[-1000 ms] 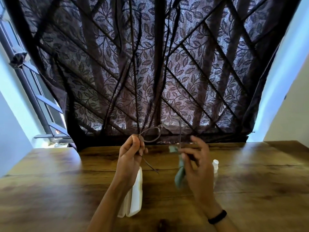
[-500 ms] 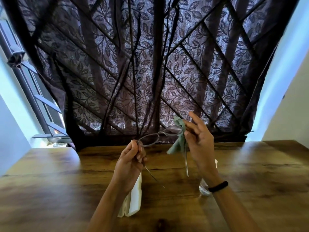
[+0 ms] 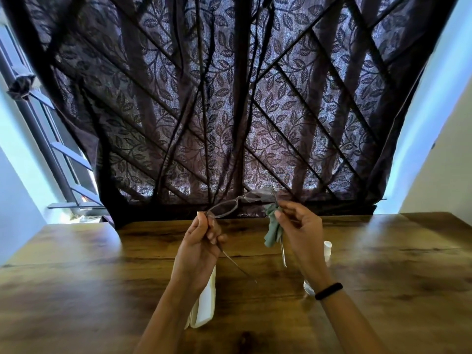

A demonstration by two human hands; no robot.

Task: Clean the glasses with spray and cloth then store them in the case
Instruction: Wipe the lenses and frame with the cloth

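Thin-framed glasses [image 3: 224, 209] are held up above the wooden table [image 3: 102, 277], temples unfolded and pointing down toward me. My left hand [image 3: 201, 241] pinches the frame at its left hinge. My right hand [image 3: 298, 226] pinches a green-grey cloth [image 3: 273, 226] around the right lens, which the cloth mostly hides. A white glasses case [image 3: 204, 305] lies on the table under my left forearm. The clear spray bottle with a white cap [image 3: 327, 247] stands behind my right wrist, largely hidden.
A dark leaf-patterned curtain [image 3: 229, 111] hangs behind the table's far edge. A window with bars [image 3: 63, 154] is at the left and pale walls at both sides. My right wrist bears a black band [image 3: 329, 291].
The glasses turned from upright to nearly level. My right hand rose with the cloth to the right lens, then shifted slightly right and lower, wrapping the cloth over the lens. My left hand barely moved.
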